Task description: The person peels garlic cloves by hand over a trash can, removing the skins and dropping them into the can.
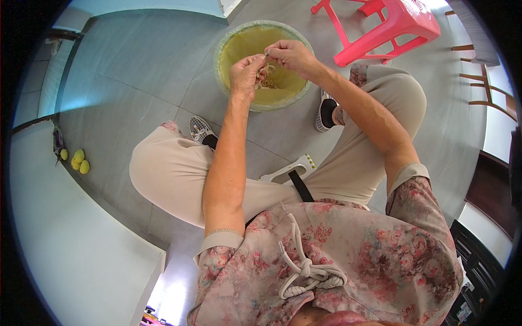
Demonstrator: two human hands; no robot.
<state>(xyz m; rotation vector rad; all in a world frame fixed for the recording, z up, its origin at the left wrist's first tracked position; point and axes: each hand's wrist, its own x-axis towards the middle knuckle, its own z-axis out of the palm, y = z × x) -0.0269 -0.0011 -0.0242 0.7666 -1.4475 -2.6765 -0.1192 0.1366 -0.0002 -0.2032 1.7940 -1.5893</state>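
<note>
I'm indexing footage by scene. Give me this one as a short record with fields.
Left hand: raised, fingertips pinched together, meeting the right hand's
Right hand: same pinch; anything held is too small to identify
Below hands: round lined bin, yellowish inside
Bin contents: pale thin scraps
Right of bin: pink stool
Far left: yellow-green fruits on grey floor

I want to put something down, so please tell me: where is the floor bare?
The widest bare floor lies between the bin and the yellow-green fruits; a smaller patch between the shoes, nearer than the bin. Crowded: over the bin, where left hand and right hand meet.
</note>
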